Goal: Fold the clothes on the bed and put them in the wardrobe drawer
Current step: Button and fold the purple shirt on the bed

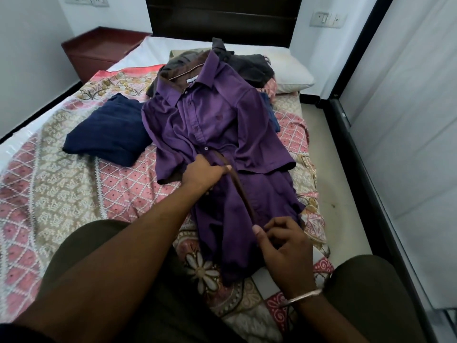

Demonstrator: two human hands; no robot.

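Bed (pixel 74 206) covered with a patterned pink-and-beige quilt; a white pillow (pixel 291 70) lies at the head end against a dark headboard (pixel 222 18). A reddish-brown bedside cabinet (pixel 99 48) stands to the left, white walls around, and a pale floor strip runs along the right side beside a dark-framed panel.

A purple shirt (pixel 210 120) lies spread front-up along the middle of the bed, collar toward the headboard, its upper part over a heap of dark grey clothes (pixel 252 65). A folded navy garment (pixel 108 129) rests just left of it.

Left hand (pixel 205 173) is stretched forward, fingers curled, gripping the shirt's front edge at mid-length. Right hand (pixel 284 241) is nearer the body, fingers (pixel 258 230) pinching the same edge near the hem. A thin bangle (pixel 304 297) circles the right wrist.
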